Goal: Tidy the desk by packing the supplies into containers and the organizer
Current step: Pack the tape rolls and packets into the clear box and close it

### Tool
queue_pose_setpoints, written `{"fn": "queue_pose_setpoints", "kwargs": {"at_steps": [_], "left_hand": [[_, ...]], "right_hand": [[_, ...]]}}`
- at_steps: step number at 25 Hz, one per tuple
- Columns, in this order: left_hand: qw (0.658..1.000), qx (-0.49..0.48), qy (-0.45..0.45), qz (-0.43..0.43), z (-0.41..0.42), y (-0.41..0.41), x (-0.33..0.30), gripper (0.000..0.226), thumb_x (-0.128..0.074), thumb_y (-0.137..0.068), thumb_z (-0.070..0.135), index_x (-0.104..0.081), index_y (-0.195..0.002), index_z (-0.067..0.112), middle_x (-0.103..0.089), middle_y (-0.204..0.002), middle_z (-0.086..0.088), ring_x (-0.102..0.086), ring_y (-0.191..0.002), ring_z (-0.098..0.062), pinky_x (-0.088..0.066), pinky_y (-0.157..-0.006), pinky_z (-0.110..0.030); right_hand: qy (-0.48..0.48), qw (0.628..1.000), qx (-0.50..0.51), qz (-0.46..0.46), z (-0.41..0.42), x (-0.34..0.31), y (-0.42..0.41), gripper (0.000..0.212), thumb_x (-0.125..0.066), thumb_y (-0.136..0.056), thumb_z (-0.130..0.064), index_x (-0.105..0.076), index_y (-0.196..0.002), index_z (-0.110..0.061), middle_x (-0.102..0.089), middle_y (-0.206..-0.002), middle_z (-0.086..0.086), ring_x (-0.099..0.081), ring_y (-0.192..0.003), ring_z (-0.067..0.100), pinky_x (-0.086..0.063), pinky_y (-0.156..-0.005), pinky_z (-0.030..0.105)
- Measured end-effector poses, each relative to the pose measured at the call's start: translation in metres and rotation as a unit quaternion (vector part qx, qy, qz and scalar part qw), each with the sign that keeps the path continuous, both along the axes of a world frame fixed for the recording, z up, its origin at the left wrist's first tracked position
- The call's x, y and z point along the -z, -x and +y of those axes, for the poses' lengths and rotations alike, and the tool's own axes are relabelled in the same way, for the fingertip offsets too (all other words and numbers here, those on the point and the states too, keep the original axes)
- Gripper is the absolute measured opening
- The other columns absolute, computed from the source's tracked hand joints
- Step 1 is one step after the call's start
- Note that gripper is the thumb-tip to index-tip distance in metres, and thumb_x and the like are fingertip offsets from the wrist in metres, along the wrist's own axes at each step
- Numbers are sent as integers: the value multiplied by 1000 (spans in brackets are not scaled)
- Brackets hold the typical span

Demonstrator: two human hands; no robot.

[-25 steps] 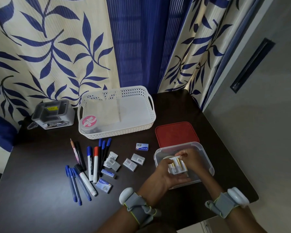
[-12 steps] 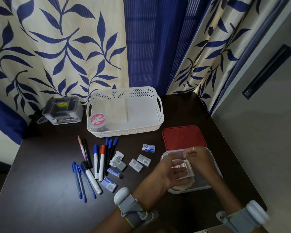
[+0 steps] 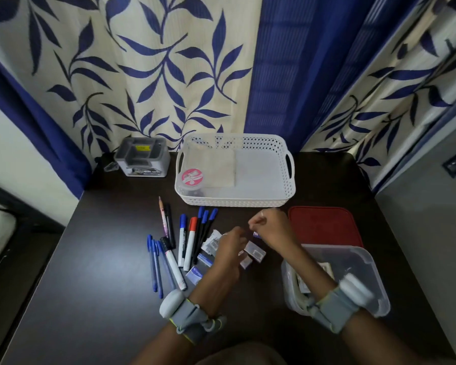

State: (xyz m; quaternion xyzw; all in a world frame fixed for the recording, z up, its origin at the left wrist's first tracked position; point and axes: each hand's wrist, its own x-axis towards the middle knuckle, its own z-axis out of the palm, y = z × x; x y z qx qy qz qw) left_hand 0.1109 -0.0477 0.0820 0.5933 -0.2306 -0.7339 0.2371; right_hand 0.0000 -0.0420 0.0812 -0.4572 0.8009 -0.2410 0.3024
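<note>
Both hands have left the clear container (image 3: pixel 363 262) and now hover left of it, over the small boxes (image 3: pixel 256 252). The left hand (image 3: pixel 231 246) and the right hand (image 3: pixel 270 226) are curled; whether either pinches anything is unclear.

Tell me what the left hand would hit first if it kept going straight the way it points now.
Probably the small staple boxes just ahead of the left hand, which reaches forward and slightly right over them. Its height above the desk is unclear, so contact may already be close.

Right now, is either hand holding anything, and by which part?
It cannot be told. Both the left hand and the right hand are curled and blurred above the small white staple boxes on the dark desk; no grip shows.
</note>
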Motion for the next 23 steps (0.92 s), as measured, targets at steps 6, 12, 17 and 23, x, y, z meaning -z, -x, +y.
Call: {"fn": "queue_pose_setpoints", "kwargs": {"at_steps": [6,12,17,23], "left_hand": [[993,-114,-16,-16,-18,-34,29,27,-40,-93,10,-43,-66,15,-36,-59,-1,-34,-49,-10,-34,-42,-17],[989,-136,-58,-12,-26,-45,34,27,-39,-94,11,-44,-67,12,-43,-66,-4,-41,-56,-14,-39,-45,-20],[987,-142,-74,3,-30,-47,35,21,-41,-94,11,-49,-75,9,-53,-75,-11,-51,-67,-18,-44,-64,-23],[988,-134,-64,46,-36,-42,34,21,-38,-99,25,-44,-103,5,-54,-90,-17,-56,-83,-26,-46,-79,-30]], "right_hand": [[-99,990,-95,15,-44,56,-46,27,-63,-83,-16,-67,-109,-13,-68,-115,8,-60,-113,25,-45,-96,29],[-134,984,-112,24,-58,80,-65,25,-57,-85,-16,-65,-109,-13,-65,-120,11,-59,-114,29,-47,-94,33],[-130,988,-87,14,-56,77,-59,10,-66,-79,-17,-70,-88,-18,-70,-107,7,-63,-105,28,-49,-87,32],[7,997,-65,-31,-41,36,-31,6,-71,-77,-8,-72,-82,-11,-66,-68,-5,-60,-63,4,-44,-68,22]]}}
